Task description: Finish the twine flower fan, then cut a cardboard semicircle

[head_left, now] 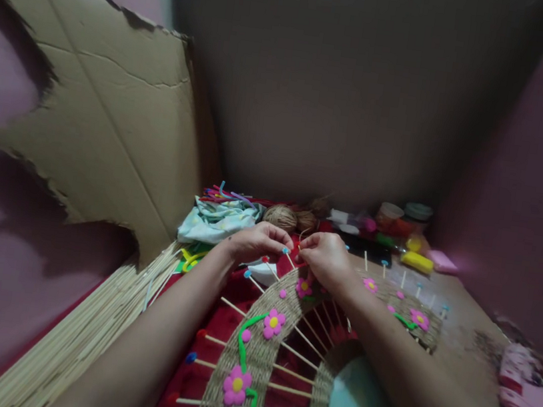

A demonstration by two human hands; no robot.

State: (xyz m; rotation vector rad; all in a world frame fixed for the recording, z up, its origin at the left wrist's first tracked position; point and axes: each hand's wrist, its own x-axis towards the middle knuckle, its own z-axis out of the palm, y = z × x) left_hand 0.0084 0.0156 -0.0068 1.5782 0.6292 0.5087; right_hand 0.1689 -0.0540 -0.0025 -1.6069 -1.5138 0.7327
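A round craft piece of woven twine on wooden sticks [220, 384] lies before me, with pink clay flowers [274, 324], green clay vines [243, 353] and a pale blue patterned centre [360, 405]. Several stick ends carry small red or blue tips [248, 274]. At the far rim my left hand [263, 241] is closed in a pinch, close to a blue-tipped stick [289, 257]. Facing it, my right hand [327, 257] pinches too, beside a tiny orange-red bit at its fingertips. What either pinch holds is too small to make out.
Left lies a bundle of thin sticks [81, 332] below a torn cardboard sheet [113, 107]. Behind my hands are a patterned cloth [218, 220] and twine balls [280, 217]. Jars [417, 214], yellow clay [417, 262] and a pink glue gun [525, 394] sit right.
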